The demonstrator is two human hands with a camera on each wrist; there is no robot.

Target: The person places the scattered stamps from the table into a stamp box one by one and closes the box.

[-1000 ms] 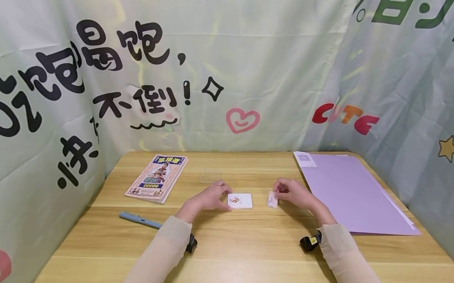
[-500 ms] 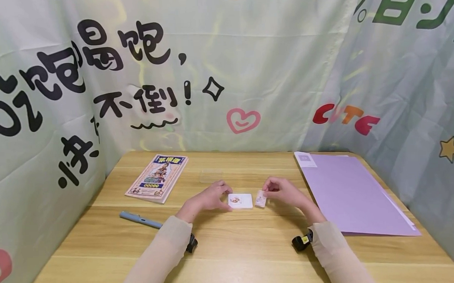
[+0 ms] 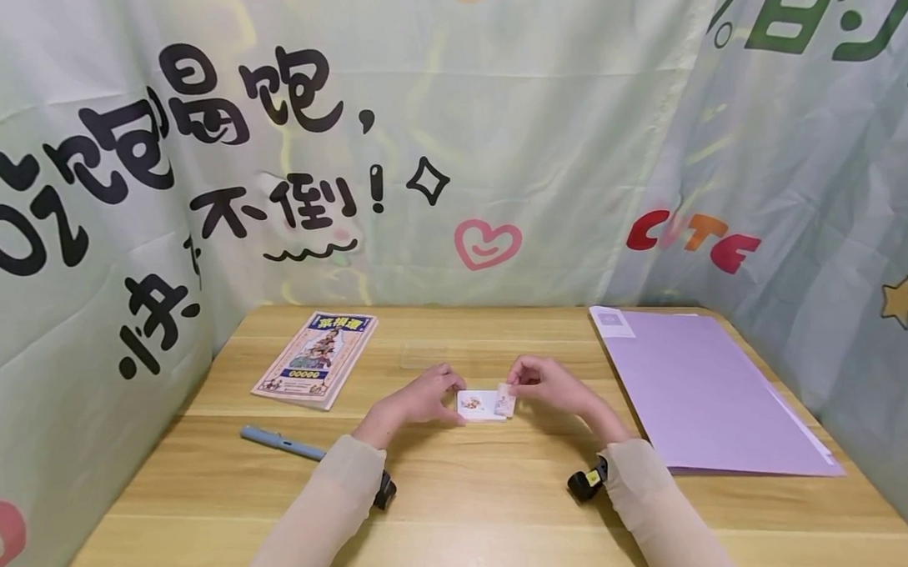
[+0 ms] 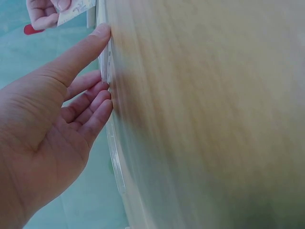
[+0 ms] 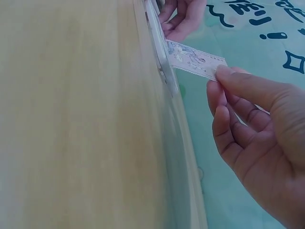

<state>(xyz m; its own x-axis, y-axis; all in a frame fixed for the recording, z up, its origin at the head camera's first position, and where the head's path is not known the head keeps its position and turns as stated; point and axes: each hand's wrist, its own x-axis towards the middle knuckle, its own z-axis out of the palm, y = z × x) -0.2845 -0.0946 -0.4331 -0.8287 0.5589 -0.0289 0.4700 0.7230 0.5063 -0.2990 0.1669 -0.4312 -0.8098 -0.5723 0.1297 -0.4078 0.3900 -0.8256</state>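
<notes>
A small flat white box [image 3: 487,406] with rounded corners lies on the table, a little picture on its left half. My left hand [image 3: 426,396] holds it at the left end, thumb at the near edge and fingers at the far edge. My right hand [image 3: 551,388] pinches a small pinkish picture stamp [image 3: 506,401] between thumb and forefinger. In the right wrist view the stamp [image 5: 198,60] has a toothed edge and is tilted, its lower end at the box's top. Whether it touches the box is unclear.
A clear plastic lid [image 3: 424,355] lies behind the left hand. The printed booklet [image 3: 317,359] is at the back left, with a blue pen [image 3: 279,441] in front of it, partly under the left sleeve. A purple folder [image 3: 713,391] covers the table's right side.
My right hand has carried the stamp leftward, from beside the box to above its right end. The left hand keeps its hold on the box.
</notes>
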